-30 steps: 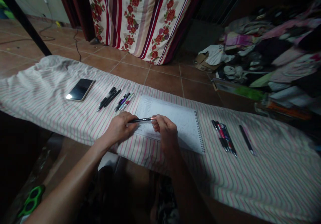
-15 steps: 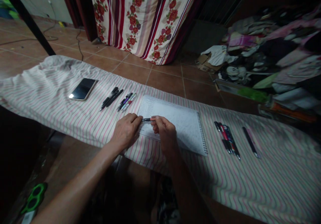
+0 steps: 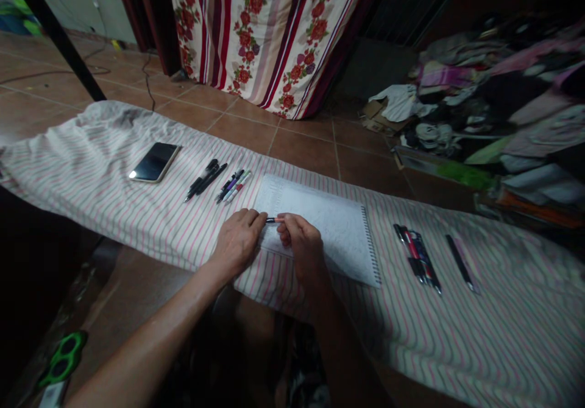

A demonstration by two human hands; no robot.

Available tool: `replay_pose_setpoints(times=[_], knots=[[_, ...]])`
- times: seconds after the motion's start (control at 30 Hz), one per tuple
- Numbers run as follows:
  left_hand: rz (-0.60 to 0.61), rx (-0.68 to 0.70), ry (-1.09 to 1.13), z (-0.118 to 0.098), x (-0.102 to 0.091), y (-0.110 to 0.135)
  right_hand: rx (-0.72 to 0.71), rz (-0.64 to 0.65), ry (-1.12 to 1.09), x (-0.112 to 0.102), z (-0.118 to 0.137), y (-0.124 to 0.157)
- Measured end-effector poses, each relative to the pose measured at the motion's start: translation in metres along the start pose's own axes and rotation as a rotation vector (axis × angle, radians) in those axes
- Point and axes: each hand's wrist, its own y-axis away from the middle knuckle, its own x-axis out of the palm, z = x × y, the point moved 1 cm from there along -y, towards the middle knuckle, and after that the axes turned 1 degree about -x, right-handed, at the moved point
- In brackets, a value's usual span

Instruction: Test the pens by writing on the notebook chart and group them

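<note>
A slim dark pen [image 3: 273,220] with an orange-pink part spans the gap between my two hands, over the notebook's near left part. The fingertips of my left hand [image 3: 240,237] are closed on its left end. My right hand [image 3: 301,237] pinches the other end between thumb and fingers. Below them lies the spiral notebook [image 3: 329,225], open at a pale page with faint marks, its coil on the right. Left of the notebook are a group of slim coloured pens [image 3: 233,186] and a group of black pens [image 3: 205,180].
A phone [image 3: 154,162] lies at the left of the striped cloth [image 3: 159,225]. To the right rest several red and black pens [image 3: 418,257] and a black pen [image 3: 459,262] beside a pinkish one. A floral curtain [image 3: 265,36] hangs behind; clothes [image 3: 503,91] are heaped at right.
My left hand has moved slightly right, closer to my right hand, and less of the pen shows between them. The whole view has shifted a little.
</note>
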Motion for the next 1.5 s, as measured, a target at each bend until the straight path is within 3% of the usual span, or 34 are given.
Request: replay_pose_setpoints(times=[0.43, 0.77, 1.23, 1.5], knots=[[0.070, -0.017, -0.027, -0.0028, -0.0037, -0.0024, 0.019, -0.001, -0.019, 0.0004, -0.0047, -0.0018], [0.032, -0.013, -0.026, -0.0011, -0.0013, -0.0017, -0.002, 0.015, -0.034, 0.0018, -0.0027, -0.0010], [0.121, -0.035, -0.031, -0.0097, -0.0072, -0.0034, -0.039, 0.001, 0.062, -0.0059, -0.0041, -0.0025], [0.143, -0.020, -0.006, -0.0052, -0.0010, -0.0053, -0.057, -0.013, 0.100, -0.0072, -0.0048, -0.0010]])
